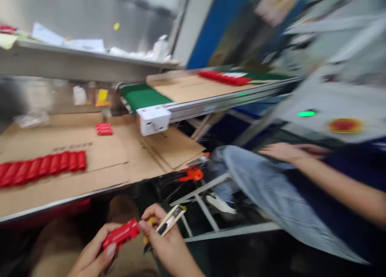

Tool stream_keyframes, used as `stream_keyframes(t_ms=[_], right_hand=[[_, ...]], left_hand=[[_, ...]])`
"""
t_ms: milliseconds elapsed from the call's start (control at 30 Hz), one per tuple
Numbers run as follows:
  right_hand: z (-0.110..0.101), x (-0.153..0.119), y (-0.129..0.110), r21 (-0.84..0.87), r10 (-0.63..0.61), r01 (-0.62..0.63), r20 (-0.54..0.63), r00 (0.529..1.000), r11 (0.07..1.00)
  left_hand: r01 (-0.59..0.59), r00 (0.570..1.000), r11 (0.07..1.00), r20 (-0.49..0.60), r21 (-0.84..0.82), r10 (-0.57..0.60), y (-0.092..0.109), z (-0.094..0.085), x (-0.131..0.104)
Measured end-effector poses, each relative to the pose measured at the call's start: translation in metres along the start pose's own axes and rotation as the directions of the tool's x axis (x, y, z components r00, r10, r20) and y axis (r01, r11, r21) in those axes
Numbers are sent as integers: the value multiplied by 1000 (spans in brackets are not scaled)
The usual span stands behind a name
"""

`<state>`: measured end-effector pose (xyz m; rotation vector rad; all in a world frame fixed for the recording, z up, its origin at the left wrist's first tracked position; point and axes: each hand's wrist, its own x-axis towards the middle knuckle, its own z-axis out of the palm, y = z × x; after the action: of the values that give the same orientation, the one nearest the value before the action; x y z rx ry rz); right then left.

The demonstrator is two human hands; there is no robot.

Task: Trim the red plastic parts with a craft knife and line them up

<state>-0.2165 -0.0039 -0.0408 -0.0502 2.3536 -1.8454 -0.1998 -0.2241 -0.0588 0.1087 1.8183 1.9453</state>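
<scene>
Low in the view, my left hand (98, 251) is closed round a red plastic part (121, 233), which lies tilted between thumb and fingers. Just to its right, my right hand (164, 239) is wrapped round a cream-coloured utility knife (171, 220). A yellow piece shows by that hand's fingers, and a dark tip points down. The right fingertips are close to the red part's right end; whether they touch it is unclear. On the cardboard-covered table (105, 164) lie a row of similar red parts (45, 166) and a small red stack (104, 129).
A green conveyor belt (144, 96) runs to the right, carrying cardboard and more red parts (224, 78). A white block (154, 120) sits at its near end. A person in jeans (256, 176) sits at the right beside a metal frame (206, 212). Orange-handled tools (193, 174) hang near the table edge.
</scene>
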Motion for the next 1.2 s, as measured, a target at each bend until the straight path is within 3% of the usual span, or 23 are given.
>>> stream_keyframes(t_ms=[100, 200, 267, 333, 467, 533, 600, 667, 767, 867, 933, 1033, 1200], right_hand=[[13, 5, 2, 75, 104, -119, 174, 979, 990], [27, 14, 4, 89, 137, -163, 246, 960, 983], [35, 18, 6, 75, 128, -151, 248, 960, 986], [40, 19, 11, 21, 62, -68, 233, 970, 997], [43, 18, 22, -162, -96, 113, 108, 990, 980], [47, 17, 23, -163, -104, 118, 91, 990, 980], [54, 15, 21, -112, -72, 86, 121, 990, 990], [63, 13, 17, -43, 0, 7, 142, 990, 999], [73, 15, 13, 110, 194, -213, 163, 968, 971], [76, 22, 9, 264, 394, -458, 261, 881, 849], [76, 25, 5, 312, 470, -556, 311, 826, 771], [76, 27, 0, 329, 497, -592, 332, 802, 736], [81, 21, 2, 306, 457, -543, 311, 833, 782]], left_hand=[[-53, 996, 996, -72, 65, 57, 11, -4, -15], [-19, 950, 998, -314, -57, 1, 5, -8, -13], [-2, 890, 987, -450, -162, -72, -4, -9, -12], [-31, 855, 972, -510, -233, -94, -12, -9, -12], [-230, 788, 958, -611, -174, 78, -19, -8, -16], [-309, 761, 938, -633, -158, 144, -20, -8, -17], [-336, 751, 914, -650, -226, 116, -19, -8, -14], [-318, 746, 901, -665, -297, 44, -19, -9, -9], [-240, 740, 929, -672, -282, -13, -20, -12, -1], [-124, 735, 985, -677, -120, 10, -24, -16, 2], [-49, 733, 999, -679, 17, 47, -26, -17, 1], [41, 733, 985, -675, 167, 84, -28, -16, -4], [94, 739, 963, -665, 253, 102, -30, -16, -7]])
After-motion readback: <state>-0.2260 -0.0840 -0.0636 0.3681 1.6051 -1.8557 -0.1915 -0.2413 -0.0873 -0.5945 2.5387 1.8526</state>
